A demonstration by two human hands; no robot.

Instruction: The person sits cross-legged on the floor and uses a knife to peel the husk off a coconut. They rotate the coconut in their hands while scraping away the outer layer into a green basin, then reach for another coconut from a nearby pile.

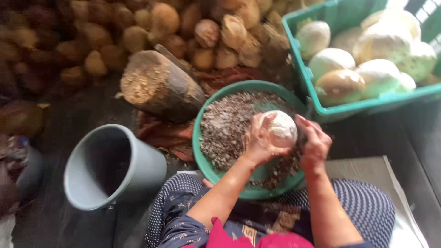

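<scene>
Head view. Left hand [260, 142] cups a peeled white coconut [281, 129] from its left side, fingers curled around it. Right hand [314, 143] is pressed to the coconut's right side, fingers bent; whether it also grips a tool, cannot tell. Coconut is held just above a green basin [202, 151] filled with brown-grey shavings [225, 126]. Grey bucket [110, 165], tilted, sits left of basin. Wooden block [156, 85] lies behind it. Teal crate [321, 98] at upper right holds more peeled coconuts [381, 50]. Pile of brown husked coconuts [138, 27] lies along the top
</scene>
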